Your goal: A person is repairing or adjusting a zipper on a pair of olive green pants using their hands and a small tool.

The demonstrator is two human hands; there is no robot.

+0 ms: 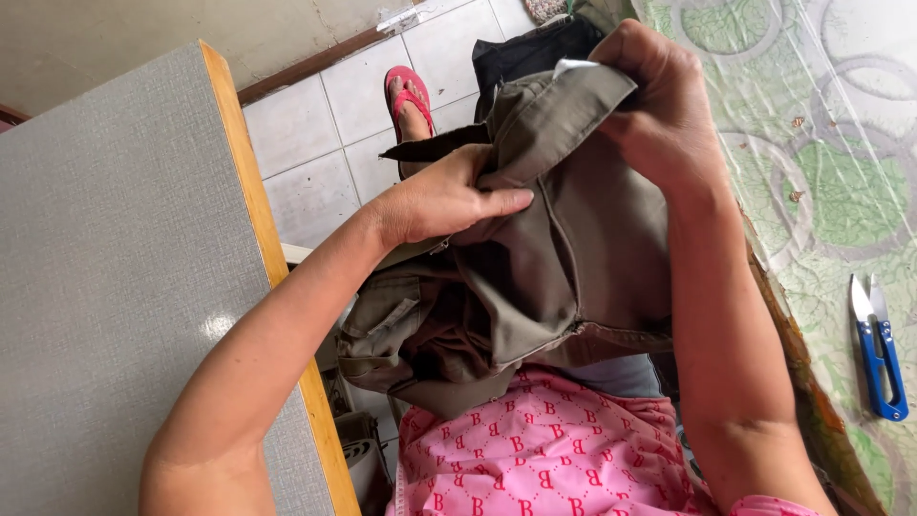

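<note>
The trousers (535, 277), olive-brown with pockets and a waistband showing, lie bunched in the person's lap in the middle of the view, above the pink patterned shirt (544, 449) at 6 o'clock. The left hand (444, 201) lies on the cloth at about 10 o'clock from its middle, its fingers (501, 203) pressed together and flat along a fold while the thumb side grips the fabric beneath. The right hand (659, 100), at 1 o'clock, has its fingers curled shut, pinching the upper edge of the cloth and lifting it. At 9 o'clock stands a grey desk (115, 287) with a wooden edge. At 3 o'clock a second desk carries a green patterned plastic cover (841, 191), and on it, well apart from the hands, lies a blue thread snipper (879, 349). At 12 o'clock a foot in a red sandal (409, 100) rests on the white tiled floor (315, 143).
</note>
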